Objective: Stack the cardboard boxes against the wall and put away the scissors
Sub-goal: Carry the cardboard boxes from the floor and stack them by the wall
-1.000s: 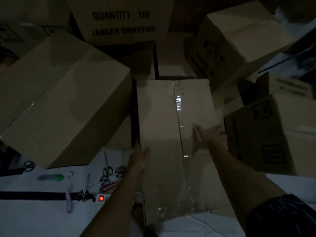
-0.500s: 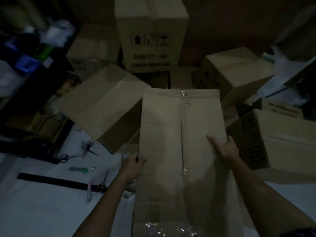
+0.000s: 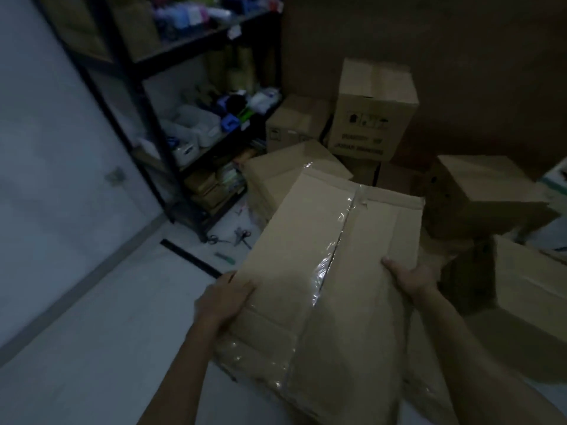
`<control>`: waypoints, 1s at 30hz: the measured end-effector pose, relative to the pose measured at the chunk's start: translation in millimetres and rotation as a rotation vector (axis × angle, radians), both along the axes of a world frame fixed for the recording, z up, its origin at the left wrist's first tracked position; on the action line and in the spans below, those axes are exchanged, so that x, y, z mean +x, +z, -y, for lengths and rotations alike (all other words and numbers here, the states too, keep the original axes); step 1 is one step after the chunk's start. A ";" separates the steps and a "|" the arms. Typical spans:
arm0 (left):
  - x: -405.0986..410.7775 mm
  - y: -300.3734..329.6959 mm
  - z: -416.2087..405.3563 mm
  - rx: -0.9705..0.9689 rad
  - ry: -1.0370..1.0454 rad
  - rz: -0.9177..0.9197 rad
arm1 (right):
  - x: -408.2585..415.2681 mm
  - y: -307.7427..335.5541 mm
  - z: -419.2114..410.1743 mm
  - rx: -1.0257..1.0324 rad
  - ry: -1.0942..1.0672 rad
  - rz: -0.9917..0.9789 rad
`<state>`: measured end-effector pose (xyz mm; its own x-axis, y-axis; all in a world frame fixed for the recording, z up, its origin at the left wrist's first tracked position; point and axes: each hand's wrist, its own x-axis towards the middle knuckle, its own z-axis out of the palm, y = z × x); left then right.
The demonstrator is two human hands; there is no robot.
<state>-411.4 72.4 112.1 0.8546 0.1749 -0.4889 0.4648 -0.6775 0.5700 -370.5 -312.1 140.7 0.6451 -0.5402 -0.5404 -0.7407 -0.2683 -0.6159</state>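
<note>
Dimness swallows most of what I can see: print on the upright box (image 3: 372,111) by the brown wall is too blurred for me to read, and the items on the black shelf rack (image 3: 171,124) at the left are only smudges of blue, white and green. The taped cardboard box (image 3: 331,271) I am carrying runs off the bottom edge, and it hides the floor (image 3: 107,332) beneath it along with all fingers but the thumbs. My left hand (image 3: 222,299) grips its left edge, thumb on top; my right hand (image 3: 412,276) grips the right edge the same way. I count at least five other boxes crowded on the floor ahead and to the right, one tilted (image 3: 282,176) just beyond the far end of mine. Two pairs of scissors (image 3: 242,236) lie on the floor at the rack's foot, a green-handled tool (image 3: 225,258) near them, beside a black strip (image 3: 190,257).
</note>
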 end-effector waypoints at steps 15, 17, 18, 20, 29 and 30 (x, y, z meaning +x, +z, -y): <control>-247.3 4.6 -111.6 -0.437 1.093 0.126 | -58.9 -24.3 -277.6 0.277 0.434 -0.063; -258.6 12.1 -142.3 -0.475 1.134 0.133 | -55.5 -23.3 -293.8 0.333 0.504 -0.040; -264.1 13.8 -161.7 -0.471 1.142 0.141 | -52.3 -14.3 -300.0 0.335 0.526 -0.006; -279.2 20.6 -200.5 -0.436 1.162 0.145 | -35.8 8.6 -307.0 0.259 0.540 0.126; -322.7 51.5 -336.9 -0.370 1.168 0.113 | 72.8 31.1 -384.9 0.236 0.913 -0.034; -323.1 47.6 -347.9 -0.368 1.172 0.126 | 76.0 26.6 -397.9 0.190 0.961 -0.005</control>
<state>-734.6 420.3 159.7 0.3197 0.7362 -0.5966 0.6111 0.3210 0.7235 -294.5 85.8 167.3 0.7622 0.3102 -0.5682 -0.2614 -0.6556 -0.7085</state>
